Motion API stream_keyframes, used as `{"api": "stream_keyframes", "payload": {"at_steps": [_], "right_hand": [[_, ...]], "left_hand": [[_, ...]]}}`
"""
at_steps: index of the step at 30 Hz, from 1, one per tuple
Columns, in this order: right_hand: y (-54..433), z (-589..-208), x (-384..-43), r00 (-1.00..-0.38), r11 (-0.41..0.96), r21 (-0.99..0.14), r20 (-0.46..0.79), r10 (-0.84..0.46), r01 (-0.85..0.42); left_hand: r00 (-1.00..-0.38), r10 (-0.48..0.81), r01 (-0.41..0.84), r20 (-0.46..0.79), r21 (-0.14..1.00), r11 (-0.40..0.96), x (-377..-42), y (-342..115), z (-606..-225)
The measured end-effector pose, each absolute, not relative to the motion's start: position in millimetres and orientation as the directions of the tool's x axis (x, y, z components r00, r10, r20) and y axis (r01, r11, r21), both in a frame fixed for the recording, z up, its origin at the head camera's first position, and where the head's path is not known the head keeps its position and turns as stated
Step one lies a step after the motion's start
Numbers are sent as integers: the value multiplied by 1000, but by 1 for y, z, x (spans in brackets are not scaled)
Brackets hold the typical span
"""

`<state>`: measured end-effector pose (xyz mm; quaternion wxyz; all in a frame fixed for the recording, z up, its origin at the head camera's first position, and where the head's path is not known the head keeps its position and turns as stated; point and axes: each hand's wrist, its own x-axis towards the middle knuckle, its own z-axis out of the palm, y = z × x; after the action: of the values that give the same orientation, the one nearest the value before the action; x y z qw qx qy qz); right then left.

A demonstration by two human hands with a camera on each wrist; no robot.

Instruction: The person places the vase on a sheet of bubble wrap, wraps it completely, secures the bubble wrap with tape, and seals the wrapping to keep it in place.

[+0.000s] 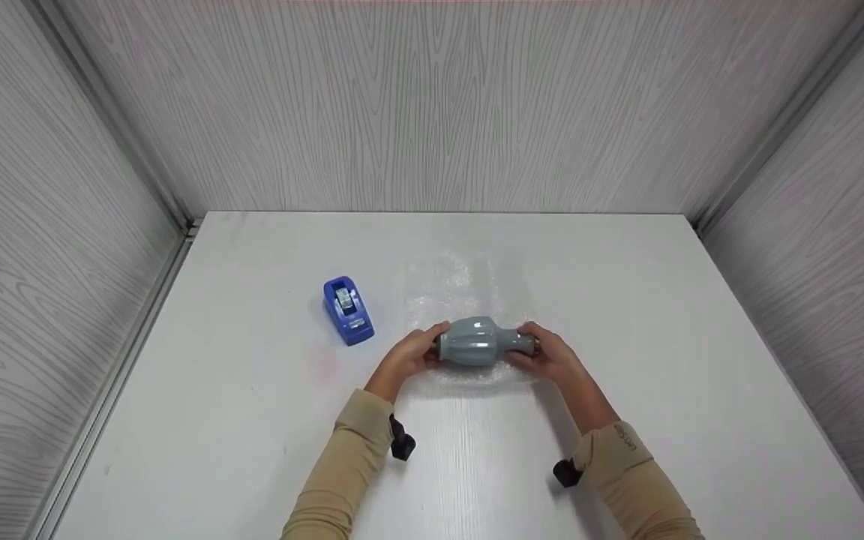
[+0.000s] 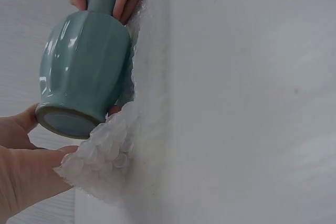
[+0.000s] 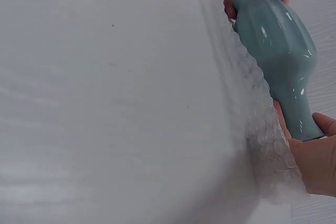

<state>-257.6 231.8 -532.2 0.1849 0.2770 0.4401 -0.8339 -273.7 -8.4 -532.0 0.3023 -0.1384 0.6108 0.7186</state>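
Note:
A glossy blue-green ceramic vase [image 1: 473, 342] lies on its side, its ribbed body to the left and its narrow neck to the right. My left hand [image 1: 415, 352] grips the base end, thumb and fingers on either side of the foot. With my right hand [image 1: 552, 355] I hold the neck near the mouth. Under the vase spreads a sheet of clear bubble wrap [image 1: 439, 289]. In the left wrist view the unglazed ring of the vase's foot shows, with the bubble wrap's edge [image 2: 107, 153] curling up beside my left fingers. The right wrist view has bubble wrap [image 3: 268, 145] alongside the neck.
A blue tape dispenser [image 1: 349, 310] stands on the white table [image 1: 627, 300], left of the bubble wrap. Grey wood-grain panels [image 1: 432, 105] wall the table at the back and both sides. Black wrist cameras [image 1: 402, 442] sit under both sleeves.

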Motion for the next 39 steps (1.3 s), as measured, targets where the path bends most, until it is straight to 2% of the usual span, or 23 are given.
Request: {"api": "stream_keyframes", "payload": {"at_steps": [3,6,9,12,16,19,23,26,31,33,36,39], "right_hand": [[231,-532,-262,-780,-535,-638,-622,-66,554],[232,-533,-262,-785,-445,-690,-617,-52,571],[233,-533,-259,-816,-256,-783,-576,-44,567],[233,-532,-256,-854,-26,-854,-519,-31,520],[233,-527,-249,-889,214,-870,-458,-14,445],[232,-526,-245,-909,335,-857,-417,-3,392],[231,-524,-242,-934,450,-832,-356,12,323],[230,-522,-243,-945,508,-812,-326,18,289],[229,-521,-243,-963,587,-776,-270,23,231],[228,-522,-241,-983,625,-762,-174,50,167],[228,-526,-236,-990,695,-718,120,79,-31],[229,-530,-231,-892,753,-577,450,-27,-315]], "left_hand": [[-783,260,-599,-565,798,-72,-279,-9,-530],[-785,264,-588,-561,809,-29,-278,-10,-528],[-795,262,-555,-547,830,53,-273,-11,-527],[-830,246,-470,-500,866,173,-267,-11,-527],[-886,213,-317,-412,873,371,-258,-7,-525],[-919,191,-184,-344,804,565,-253,-1,-523],[-952,172,-28,-255,630,776,-249,5,-519],[-959,179,27,-222,554,832,-249,8,-516],[-967,181,59,-181,531,845,-248,7,-515],[-981,170,100,-89,520,848,-244,8,-515],[-970,173,235,169,496,836,-236,11,-518],[-876,265,424,402,382,821,-226,13,-521]]}}
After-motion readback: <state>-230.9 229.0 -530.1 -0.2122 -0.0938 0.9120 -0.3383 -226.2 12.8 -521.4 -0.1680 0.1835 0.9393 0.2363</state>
